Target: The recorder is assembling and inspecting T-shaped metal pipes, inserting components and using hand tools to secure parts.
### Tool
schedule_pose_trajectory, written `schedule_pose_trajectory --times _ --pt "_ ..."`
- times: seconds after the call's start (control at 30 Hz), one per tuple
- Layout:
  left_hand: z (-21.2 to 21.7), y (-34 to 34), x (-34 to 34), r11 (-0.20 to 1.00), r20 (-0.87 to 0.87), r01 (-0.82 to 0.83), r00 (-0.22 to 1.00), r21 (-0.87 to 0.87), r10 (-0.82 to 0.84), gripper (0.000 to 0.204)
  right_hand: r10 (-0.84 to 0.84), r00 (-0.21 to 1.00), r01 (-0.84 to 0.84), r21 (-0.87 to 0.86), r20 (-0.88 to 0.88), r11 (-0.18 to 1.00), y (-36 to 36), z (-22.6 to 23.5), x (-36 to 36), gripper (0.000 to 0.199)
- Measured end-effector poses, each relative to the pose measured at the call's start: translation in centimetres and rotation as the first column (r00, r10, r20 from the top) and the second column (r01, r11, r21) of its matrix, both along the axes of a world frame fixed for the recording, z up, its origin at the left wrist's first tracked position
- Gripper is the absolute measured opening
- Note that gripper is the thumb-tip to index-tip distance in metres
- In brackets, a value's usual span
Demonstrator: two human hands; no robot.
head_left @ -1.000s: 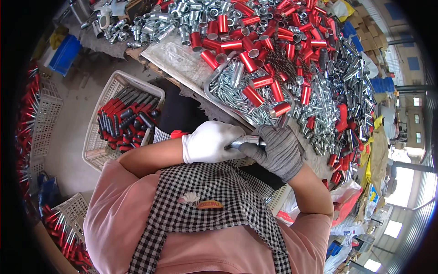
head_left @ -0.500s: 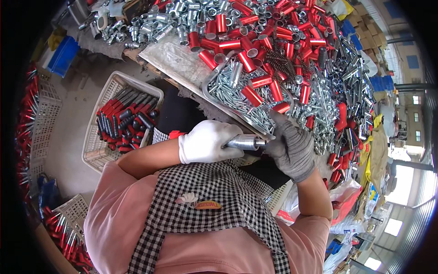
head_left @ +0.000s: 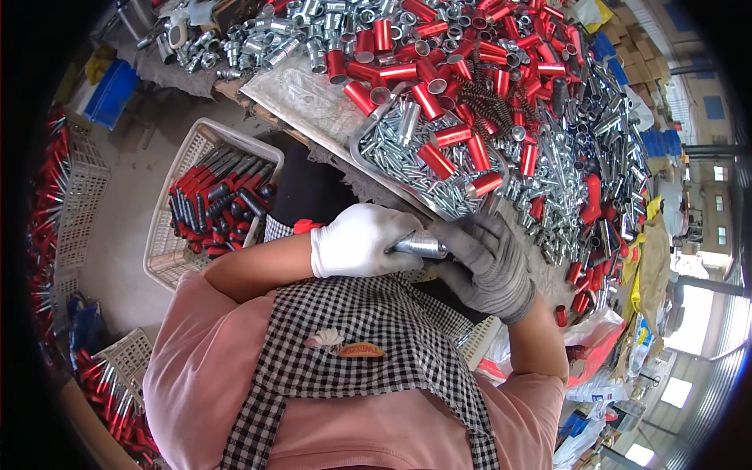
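My left hand (head_left: pixel 364 241), in a white glove, is closed around a silver metal cylinder (head_left: pixel 421 244). A red end piece (head_left: pixel 308 225) shows beside the glove's cuff; whether it joins the cylinder is hidden. My right hand (head_left: pixel 489 262), in a grey glove, has its fingers bent in at the cylinder's open end. Whatever they pinch there is covered by the glove. Just beyond the hands, a metal tray (head_left: pixel 362 160) holds many small silver pins (head_left: pixel 392 149). Red tubes (head_left: pixel 435 160) lie on top of the pins.
The bench carries heaps of silver collars (head_left: pixel 329 31), red tubes and dark coil springs (head_left: pixel 482 102). At left, a white plastic basket (head_left: pixel 159 254) holds red and black handled parts (head_left: pixel 215 207). More crates (head_left: pixel 82 196) with red parts stand along the far left.
My right hand has moved left onto the cylinder's end, its fingers curling in and covering the thin pin that stuck out. My left hand keeps its hold, nearly still.
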State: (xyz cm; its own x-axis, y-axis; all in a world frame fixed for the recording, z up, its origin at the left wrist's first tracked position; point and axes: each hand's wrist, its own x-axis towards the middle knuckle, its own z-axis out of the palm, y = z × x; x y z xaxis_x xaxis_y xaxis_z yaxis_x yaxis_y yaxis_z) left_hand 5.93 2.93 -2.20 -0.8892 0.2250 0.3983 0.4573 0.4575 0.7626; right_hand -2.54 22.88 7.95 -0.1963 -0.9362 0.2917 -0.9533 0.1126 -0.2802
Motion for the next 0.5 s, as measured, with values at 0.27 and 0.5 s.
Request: schedule_pose_trajectory --times 0.27,0.5 --pt "0.1 0.4 0.1 0.997 -0.050 0.063 0.997 0.045 -0.061 0.043 -0.140 0.956 0.140 0.019 0.257 0.990 0.7 0.3 -0.2 0.051" --pt "0.1 0.7 0.2 0.998 -0.035 0.029 0.999 -0.058 -0.031 0.038 -0.139 0.983 0.122 0.133 0.123 0.983 0.9 -1.0 0.9 0.046"
